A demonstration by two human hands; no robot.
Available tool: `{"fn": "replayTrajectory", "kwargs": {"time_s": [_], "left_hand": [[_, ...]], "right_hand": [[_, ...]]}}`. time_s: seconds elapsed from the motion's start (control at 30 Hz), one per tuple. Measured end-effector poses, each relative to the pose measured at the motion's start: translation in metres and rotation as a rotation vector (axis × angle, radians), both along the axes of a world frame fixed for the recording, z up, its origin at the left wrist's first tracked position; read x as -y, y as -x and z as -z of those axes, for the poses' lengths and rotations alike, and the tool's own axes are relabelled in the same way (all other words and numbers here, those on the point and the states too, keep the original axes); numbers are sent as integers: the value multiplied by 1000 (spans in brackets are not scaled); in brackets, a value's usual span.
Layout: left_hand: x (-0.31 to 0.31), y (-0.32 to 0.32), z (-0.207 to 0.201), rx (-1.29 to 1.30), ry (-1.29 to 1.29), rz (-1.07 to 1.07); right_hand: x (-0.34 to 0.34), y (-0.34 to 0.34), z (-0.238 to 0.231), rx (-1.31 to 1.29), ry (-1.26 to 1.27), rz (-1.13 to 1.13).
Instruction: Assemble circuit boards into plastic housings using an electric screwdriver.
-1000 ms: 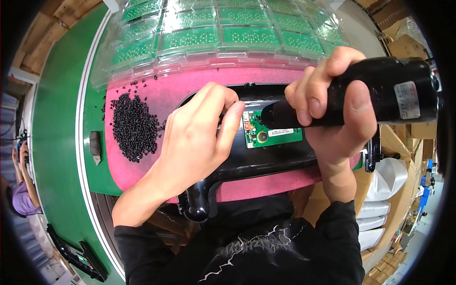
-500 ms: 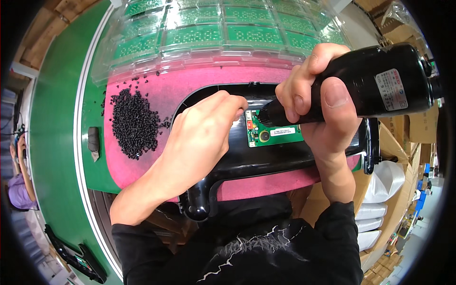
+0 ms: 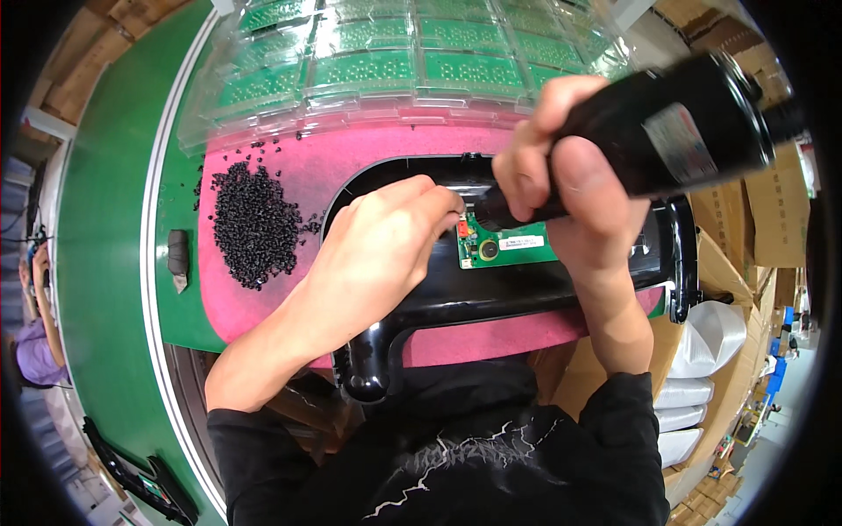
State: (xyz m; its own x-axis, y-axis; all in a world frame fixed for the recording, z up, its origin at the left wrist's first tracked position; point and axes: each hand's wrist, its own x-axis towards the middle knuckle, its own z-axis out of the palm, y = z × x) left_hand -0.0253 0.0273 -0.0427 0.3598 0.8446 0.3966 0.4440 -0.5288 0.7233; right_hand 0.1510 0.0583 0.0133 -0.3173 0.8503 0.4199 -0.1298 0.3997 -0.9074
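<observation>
My right hand (image 3: 583,171) grips a black electric screwdriver (image 3: 671,136), tilted with its tip low to the left. That tip points at the upper left of a green circuit board (image 3: 517,252), which lies inside a black plastic housing (image 3: 526,296). My left hand (image 3: 377,241) reaches over the housing's left part. Its thumb and fingers are pinched together at the board's upper left corner, and what they hold, if anything, is hidden. A red connector (image 3: 463,227) shows on the board just below those fingertips.
Small black screws (image 3: 254,228) lie heaped on the pink mat (image 3: 351,145). Clear plastic trays (image 3: 368,105) of green boards stand behind. A dark wrapped piece (image 3: 178,254) sits on the green table at left. Another black housing (image 3: 140,473) lies further left, where another person (image 3: 39,351) sits.
The screwdriver has shifted left in my right hand and its rear end has tipped up. My left fingertips have moved slightly right and down, closer to the board's corner.
</observation>
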Motion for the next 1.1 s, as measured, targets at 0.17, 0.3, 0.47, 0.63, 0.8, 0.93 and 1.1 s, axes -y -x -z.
{"fn": "replayTrajectory", "kwargs": {"time_s": [0.17, 0.3, 0.47, 0.63, 0.8, 0.93, 1.1], "left_hand": [[1, 1, -3, -63, 61, 64], [-3, -4, -5, 6, -77, 178], [-3, -3, 0, -6, -88, 203], [-5, -5, -2, -35, -109, 239], [-6, -7, -3, 33, -138, 119], [-1, -4, -3, 18, -28, 60], [1, -4, -13, -95, 29, -11]], "right_hand": [[12, -15, -10, -351, 55, -123], [15, -33, -25, -343, 12, -241], [18, -31, -20, -322, -77, -283], [25, -28, -17, -286, -61, -206], [38, -24, -30, -5, 204, 2], [36, -21, -22, -8, 239, -12], [39, -21, -24, 31, 282, -28]]}}
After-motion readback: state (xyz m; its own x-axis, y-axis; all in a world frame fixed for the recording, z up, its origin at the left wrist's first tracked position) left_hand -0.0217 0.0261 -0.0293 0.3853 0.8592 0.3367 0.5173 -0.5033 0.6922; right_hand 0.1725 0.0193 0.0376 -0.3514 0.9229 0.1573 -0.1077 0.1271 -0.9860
